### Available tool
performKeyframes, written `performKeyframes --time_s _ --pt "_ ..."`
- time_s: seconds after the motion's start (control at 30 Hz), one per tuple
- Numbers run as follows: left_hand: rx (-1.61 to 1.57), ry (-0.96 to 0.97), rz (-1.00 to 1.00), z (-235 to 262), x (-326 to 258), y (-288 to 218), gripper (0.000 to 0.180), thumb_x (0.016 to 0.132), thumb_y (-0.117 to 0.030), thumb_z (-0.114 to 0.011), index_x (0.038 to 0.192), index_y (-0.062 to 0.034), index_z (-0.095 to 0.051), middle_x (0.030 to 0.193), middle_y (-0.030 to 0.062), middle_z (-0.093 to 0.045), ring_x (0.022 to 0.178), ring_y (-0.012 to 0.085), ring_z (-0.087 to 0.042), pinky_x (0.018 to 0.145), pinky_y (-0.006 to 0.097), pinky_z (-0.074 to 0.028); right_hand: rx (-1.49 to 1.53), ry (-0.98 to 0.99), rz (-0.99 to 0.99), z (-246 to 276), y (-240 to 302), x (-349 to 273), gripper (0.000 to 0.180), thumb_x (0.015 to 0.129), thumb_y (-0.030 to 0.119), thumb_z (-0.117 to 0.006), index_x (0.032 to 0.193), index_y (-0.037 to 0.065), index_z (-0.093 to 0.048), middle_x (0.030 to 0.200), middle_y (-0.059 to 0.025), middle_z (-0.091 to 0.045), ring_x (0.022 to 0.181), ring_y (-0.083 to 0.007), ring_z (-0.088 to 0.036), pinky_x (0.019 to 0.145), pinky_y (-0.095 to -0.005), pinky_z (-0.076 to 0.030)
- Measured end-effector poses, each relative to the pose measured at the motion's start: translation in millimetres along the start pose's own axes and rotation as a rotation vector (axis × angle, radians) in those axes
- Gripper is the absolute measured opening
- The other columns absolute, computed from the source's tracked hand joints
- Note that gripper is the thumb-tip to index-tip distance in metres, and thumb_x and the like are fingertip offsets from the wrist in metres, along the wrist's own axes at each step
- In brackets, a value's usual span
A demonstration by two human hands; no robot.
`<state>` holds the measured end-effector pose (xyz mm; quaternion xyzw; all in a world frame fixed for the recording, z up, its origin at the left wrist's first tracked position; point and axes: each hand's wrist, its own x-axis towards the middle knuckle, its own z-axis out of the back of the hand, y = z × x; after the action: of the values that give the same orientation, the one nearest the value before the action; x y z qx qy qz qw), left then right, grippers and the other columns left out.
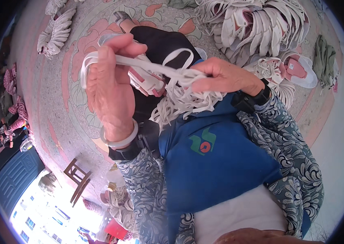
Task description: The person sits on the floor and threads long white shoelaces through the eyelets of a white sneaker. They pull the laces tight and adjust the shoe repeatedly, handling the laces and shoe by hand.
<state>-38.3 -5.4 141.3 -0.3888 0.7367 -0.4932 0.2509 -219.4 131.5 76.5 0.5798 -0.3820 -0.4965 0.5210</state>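
Observation:
A flat white shoelace (141, 63) runs between my hands at lap height. My left hand (113, 91) is raised with fingers curled, the lace passing through them and looping over their outer side. My right hand (221, 76) pinches the lace where it meets a tangled bundle of white shoelaces (184, 99) over the blue apron (221, 142) on my lap. One loose loop stands up beside the right fingers. Behind the lace, partly hidden by my left hand, a white and pink shoe (149, 83) rests against my dark trousers (164, 42).
A large heap of white shoe parts (257, 28) lies far right, with laced shoe pieces (294, 69) and grey-green cloth (324, 61) beside it. Another row of shoe parts (58, 32) is far left. A small wooden stool (76, 173) stands at left on the patterned floor (52, 101).

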Motion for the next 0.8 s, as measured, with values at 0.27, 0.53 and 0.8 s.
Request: performKeyframes --time_s 0.27,0.53,0.8 --pt "-0.308 0.124 0.069 45.5 -13.4 11.7 0.043 0.104 -0.03 -0.034 0.116 0.0073 -0.053 0.097 0.0194 -0.065 0.094 0.0312 -0.065 0.09 0.043 -0.051 0.305 -0.46 0.162 27.5 16.3 -43.7 0.024 0.091 0.02 -0.061 0.103 0.0 -0.068 0.085 -0.0002 -0.067 0.071 -0.0052 -0.059 0.062 -0.0213 -0.047" --pt "-0.332 0.146 0.097 75.3 -29.6 19.8 0.031 0.103 -0.031 -0.04 0.103 -0.0033 -0.055 0.077 0.0048 -0.057 0.085 0.0218 -0.062 0.089 0.045 -0.051 -0.251 -0.068 -0.046 55.9 2.3 -48.8 0.027 0.091 0.025 -0.062 0.101 0.0 -0.068 0.078 -0.0011 -0.065 0.066 -0.0067 -0.055 0.057 -0.0225 -0.043" --pt "-0.283 -0.304 -0.005 121.1 -77.8 3.9 0.039 0.099 -0.038 -0.047 0.081 -0.007 -0.062 0.078 0.0073 -0.054 0.083 0.0238 -0.057 0.09 0.045 -0.048 -0.292 -0.053 -0.024 28.3 -44.6 -31.8 0.023 0.09 0.021 -0.061 0.098 -0.001 -0.065 0.078 -0.0045 -0.064 0.069 -0.0142 -0.057 0.063 -0.0267 -0.045"
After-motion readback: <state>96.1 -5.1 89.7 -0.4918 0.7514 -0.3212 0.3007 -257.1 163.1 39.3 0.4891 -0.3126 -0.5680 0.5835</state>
